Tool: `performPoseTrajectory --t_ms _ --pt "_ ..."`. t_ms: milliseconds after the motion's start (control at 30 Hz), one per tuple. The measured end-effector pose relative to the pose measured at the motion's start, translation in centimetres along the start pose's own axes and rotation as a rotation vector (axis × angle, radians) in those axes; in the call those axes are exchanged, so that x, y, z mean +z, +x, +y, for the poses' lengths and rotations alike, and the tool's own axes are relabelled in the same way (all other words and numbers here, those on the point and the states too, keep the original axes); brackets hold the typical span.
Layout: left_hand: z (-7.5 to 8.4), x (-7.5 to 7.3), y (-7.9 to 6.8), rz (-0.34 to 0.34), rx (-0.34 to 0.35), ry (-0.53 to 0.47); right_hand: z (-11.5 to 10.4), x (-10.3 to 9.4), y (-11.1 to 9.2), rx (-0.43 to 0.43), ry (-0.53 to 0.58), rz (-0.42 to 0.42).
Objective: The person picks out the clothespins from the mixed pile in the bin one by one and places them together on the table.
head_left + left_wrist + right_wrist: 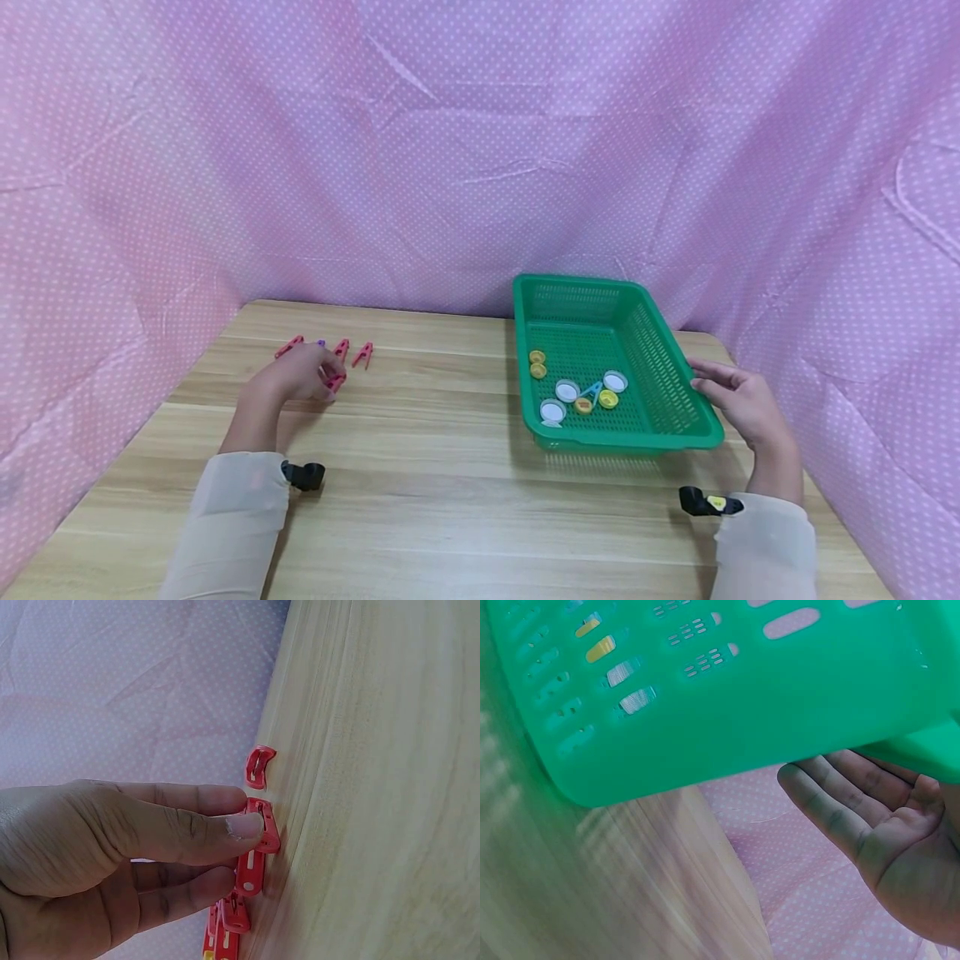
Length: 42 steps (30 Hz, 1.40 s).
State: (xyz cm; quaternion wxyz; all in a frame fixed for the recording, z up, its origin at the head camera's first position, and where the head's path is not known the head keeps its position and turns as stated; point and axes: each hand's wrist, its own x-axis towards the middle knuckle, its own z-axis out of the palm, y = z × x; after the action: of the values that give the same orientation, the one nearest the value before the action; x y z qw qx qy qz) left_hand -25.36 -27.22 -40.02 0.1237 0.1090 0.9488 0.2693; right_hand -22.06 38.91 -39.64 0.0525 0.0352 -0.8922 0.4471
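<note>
On the left of the table, my left hand (296,372) pinches a red clothespin (264,834) between thumb and fingers, low over the wood. More red clothespins lie about it: one (363,355) to its right, one (289,346) beyond the knuckles. A bit of a purple one (321,342) shows behind the hand. A green plastic basket (618,442) stands at the right. My right hand (742,406) touches its right side at the rim. Those fingers (829,806) are fairly straight in the right wrist view, and the rim hides the thumb there.
Inside the basket lie several small round pieces, among them a white one (615,382), a yellow one (608,400) and a tan one (537,371), plus a blue clothespin (593,390). A pink dotted cloth (420,208) hangs along the back and sides of the wooden table (420,517).
</note>
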Motion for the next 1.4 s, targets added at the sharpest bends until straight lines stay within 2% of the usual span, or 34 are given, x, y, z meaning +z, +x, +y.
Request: performPoseTrajectory --t_ms 333,667,1067,1267,1400 --pt "-0.07 0.04 0.16 0.028 -0.026 0.039 -0.33 -0.04 -0.10 0.005 0.008 0.000" --pt "-0.05 -0.18 0.01 0.065 -0.006 0.094 0.25 -0.04 0.16 0.001 0.021 0.005" --pt "-0.29 -0.46 -0.05 0.076 -0.018 0.075 -0.19 -0.03 -0.07 0.000 0.025 0.001" --pt "-0.39 -0.64 0.03 0.077 -0.011 0.045 -0.28 -0.04 -0.25 0.009 0.011 -0.005" --pt "-0.18 -0.77 -0.03 0.106 0.028 0.091 -0.30 -0.06 -0.27 0.012 0.008 -0.012"
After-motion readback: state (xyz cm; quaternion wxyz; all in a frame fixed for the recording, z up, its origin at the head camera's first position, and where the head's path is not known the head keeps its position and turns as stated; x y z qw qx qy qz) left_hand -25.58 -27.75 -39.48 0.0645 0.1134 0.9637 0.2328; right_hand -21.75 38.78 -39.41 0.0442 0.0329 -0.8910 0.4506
